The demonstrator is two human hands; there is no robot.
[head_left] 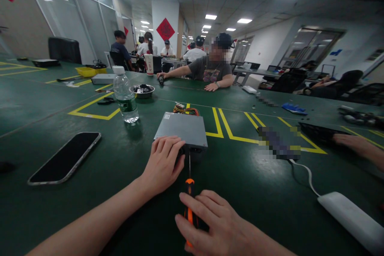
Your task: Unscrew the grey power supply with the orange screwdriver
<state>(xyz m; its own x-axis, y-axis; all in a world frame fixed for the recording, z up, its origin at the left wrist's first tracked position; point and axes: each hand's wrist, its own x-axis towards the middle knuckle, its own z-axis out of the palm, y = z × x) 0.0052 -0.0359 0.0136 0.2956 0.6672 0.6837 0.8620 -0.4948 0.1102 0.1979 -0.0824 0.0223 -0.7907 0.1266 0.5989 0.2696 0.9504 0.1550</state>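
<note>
A grey metal box (pixel 183 128) with a bundle of coloured wires (pixel 187 110) at its back lies on the green table (pixel 144 216). My left hand (pixel 164 164) rests on the box's near left corner, fingers over its top and thumb at its front side. In front of the box, my right hand (pixel 214 224) has its fingers around the orange and black handle of a screwdriver (pixel 189 204). The screwdriver's thin shaft points away from me and reaches the box's front face; its tip is too small to make out.
Left of the box stand a water bottle (pixel 126 98), a metal bowl (pixel 144 91) and a black phone (pixel 67 158). At right lie a blurred-out device (pixel 279 144), a white power strip (pixel 351 216) and another person's hand (pixel 358 146). A person (pixel 211 68) sits opposite.
</note>
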